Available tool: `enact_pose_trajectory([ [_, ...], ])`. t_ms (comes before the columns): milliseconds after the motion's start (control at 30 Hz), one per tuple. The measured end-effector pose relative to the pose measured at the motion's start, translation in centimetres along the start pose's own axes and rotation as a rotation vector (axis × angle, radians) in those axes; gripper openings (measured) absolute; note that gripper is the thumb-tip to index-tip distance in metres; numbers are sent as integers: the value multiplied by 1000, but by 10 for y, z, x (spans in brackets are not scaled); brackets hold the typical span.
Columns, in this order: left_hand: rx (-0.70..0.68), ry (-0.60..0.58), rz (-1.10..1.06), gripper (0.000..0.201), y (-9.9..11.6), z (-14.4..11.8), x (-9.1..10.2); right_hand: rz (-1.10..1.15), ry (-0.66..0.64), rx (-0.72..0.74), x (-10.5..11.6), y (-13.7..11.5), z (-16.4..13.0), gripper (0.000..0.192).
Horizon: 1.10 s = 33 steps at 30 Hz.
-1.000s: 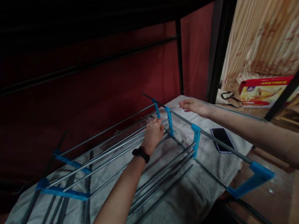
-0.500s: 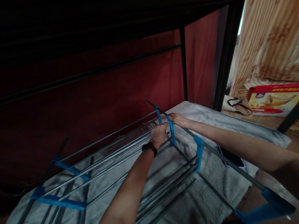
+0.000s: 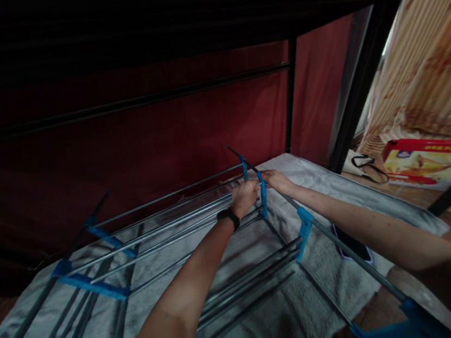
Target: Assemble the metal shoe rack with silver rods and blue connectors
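At frame centre, the right hand [image 3: 276, 179] has come across to the blue bracket [image 3: 264, 200] and now pinches it, while the left hand [image 3: 245, 195] stays curled round the metal rods [image 3: 183, 226] beside it; both now work one joint

Metal rack frame [image 3: 200, 232]: grey rods joined by blue plastic connectors, lying on its side across grey towel, spanning near-left to far-centre. Blue connector [image 3: 263, 194] at far end, upright on long diagonal side pole [image 3: 342, 250], which runs to near right.
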State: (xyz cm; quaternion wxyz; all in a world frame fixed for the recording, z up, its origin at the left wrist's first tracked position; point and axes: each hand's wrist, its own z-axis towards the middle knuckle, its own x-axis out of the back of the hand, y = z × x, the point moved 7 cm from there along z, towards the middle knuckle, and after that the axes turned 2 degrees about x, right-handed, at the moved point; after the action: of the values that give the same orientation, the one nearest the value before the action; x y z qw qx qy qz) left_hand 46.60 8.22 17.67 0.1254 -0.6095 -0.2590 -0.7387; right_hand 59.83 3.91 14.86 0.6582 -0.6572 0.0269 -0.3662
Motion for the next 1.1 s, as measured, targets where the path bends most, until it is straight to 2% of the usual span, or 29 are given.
enact_pose_trajectory([
  [233, 64, -21, -17, 36, -3, -1, 0, -2, 7, 12, -3, -1, -2, 31],
  [633, 27, -27, -79, 39, -9, 5, -3, 14, 11, 1, -4, 1, -2, 31],
  [833, 55, -22, -111, 38, -11, 6, -1, 16, 8, -2, -4, 3, -2, 32],
  [1100, 27, -18, -90, 36, -10, 8, -3, 27, 7, 4, -4, 1, -2, 31],
])
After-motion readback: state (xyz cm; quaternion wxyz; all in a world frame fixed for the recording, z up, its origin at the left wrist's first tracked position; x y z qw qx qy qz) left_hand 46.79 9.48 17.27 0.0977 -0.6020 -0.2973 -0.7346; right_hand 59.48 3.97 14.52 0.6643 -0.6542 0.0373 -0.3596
